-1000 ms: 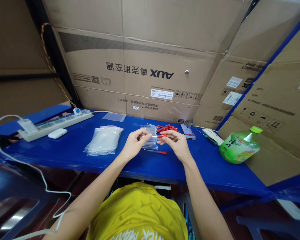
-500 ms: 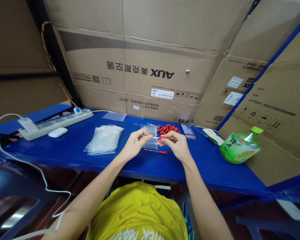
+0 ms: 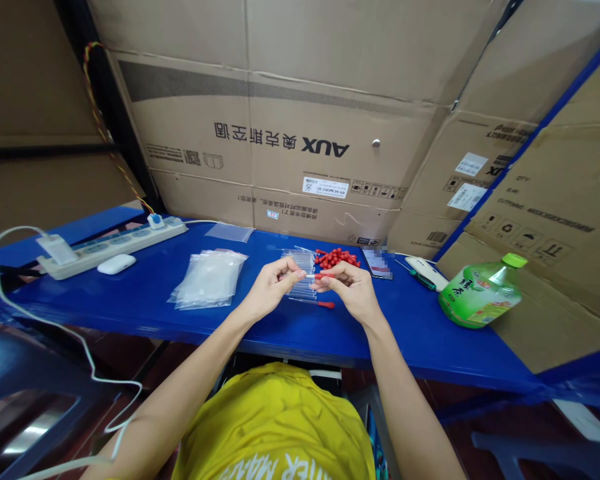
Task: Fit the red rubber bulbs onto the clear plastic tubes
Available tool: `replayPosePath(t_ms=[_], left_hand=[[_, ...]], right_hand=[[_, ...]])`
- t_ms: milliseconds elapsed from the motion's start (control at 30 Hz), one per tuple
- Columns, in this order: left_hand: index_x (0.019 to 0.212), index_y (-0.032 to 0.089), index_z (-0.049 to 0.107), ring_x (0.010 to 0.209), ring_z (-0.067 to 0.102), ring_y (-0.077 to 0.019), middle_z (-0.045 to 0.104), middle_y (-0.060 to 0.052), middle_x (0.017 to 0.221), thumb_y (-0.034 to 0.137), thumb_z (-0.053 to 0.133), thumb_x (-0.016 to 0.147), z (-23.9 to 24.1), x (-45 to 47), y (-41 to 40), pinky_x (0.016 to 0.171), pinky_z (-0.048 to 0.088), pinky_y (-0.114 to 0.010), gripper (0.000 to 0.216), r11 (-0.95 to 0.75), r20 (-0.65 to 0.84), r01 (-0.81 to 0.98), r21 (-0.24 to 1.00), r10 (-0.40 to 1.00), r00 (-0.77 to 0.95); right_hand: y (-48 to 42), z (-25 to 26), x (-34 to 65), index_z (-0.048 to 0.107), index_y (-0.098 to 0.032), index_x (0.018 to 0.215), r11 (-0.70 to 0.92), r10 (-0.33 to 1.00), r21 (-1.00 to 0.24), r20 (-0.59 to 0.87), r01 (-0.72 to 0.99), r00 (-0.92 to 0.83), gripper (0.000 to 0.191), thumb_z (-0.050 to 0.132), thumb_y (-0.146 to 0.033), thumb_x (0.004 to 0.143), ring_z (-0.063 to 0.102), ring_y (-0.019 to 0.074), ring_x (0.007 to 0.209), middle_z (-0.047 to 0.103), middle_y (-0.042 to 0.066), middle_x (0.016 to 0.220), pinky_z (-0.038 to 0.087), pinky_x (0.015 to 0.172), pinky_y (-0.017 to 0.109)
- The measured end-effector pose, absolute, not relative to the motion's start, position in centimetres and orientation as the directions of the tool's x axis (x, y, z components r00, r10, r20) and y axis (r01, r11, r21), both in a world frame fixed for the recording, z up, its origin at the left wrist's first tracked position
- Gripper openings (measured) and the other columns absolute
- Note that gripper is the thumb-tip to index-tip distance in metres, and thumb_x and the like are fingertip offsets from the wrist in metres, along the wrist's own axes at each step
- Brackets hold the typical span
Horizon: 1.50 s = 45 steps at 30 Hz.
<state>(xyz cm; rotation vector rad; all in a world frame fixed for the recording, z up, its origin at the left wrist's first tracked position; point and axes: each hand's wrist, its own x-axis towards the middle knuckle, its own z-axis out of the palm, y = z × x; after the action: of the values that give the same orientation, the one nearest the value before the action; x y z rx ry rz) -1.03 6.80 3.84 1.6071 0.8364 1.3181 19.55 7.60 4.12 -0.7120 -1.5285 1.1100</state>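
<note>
Pinched between thumb and finger of my left hand [image 3: 271,288] is a thin clear glass dropper tube [image 3: 310,276]. My right hand [image 3: 354,288] grips a red rubber bulb [image 3: 325,275] at the tube's right end; the two meet, but how deep the tube sits in the bulb cannot be made out. Beneath my hands lies a row of glass tubes [image 3: 303,292], partly hidden by my fingers. A dropper with a red bulb [image 3: 326,305] rests at the near side of that row. Behind my right hand is a pile of red rubber bulbs [image 3: 337,257].
Clear plastic bags [image 3: 207,280] are stacked on the blue table [image 3: 280,330], left of my hands. Further left are a power strip [image 3: 115,247] and a white case [image 3: 116,264]. A phone [image 3: 377,263], a green-handled tool [image 3: 423,279] and a green tea bottle [image 3: 480,293] stand or lie to the right.
Hardly anything differs. Both hands keep the same grip on the tube and bulb; the right hand's fingers have shifted very slightly.
</note>
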Motion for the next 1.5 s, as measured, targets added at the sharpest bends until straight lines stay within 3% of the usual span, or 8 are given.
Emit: replayPosePath(t_ms=[633, 1500], left_hand=[[0.08, 0.017, 0.053, 0.053, 0.033, -0.0079, 0.04, 0.006, 0.06, 0.046, 0.07, 0.091, 3.85, -1.1, 6.7, 0.051, 0.026, -0.021, 0.036, -0.394, 0.385, -0.007, 0.919, 0.894, 0.23], [0.08, 0.016, 0.057, 0.055, 0.035, -0.0082, 0.044, 0.005, 0.062, 0.046, 0.069, 0.091, 4.05, -1.12, 6.67, 0.053, 0.028, -0.021, 0.034, -0.428, 0.405, 0.062, 0.902, 0.886, 0.224]], right_hand=[[7.7, 3.87, 19.39, 0.073, -0.02, 0.085, 0.386, 0.869, -0.91, 0.414, -0.153, -0.272, 0.03, 0.088, -0.044, 0.076, 0.08, 0.0263, 0.079, 0.081, 0.005, 0.085, 0.069, 0.076, 0.041], [7.56, 4.01, 19.17, 0.074, -0.021, 0.088, 0.363, 0.878, -0.922, 0.386, -0.133, -0.283, 0.031, 0.087, -0.046, 0.076, 0.08, 0.026, 0.078, 0.08, 0.004, 0.084, 0.068, 0.078, 0.042]])
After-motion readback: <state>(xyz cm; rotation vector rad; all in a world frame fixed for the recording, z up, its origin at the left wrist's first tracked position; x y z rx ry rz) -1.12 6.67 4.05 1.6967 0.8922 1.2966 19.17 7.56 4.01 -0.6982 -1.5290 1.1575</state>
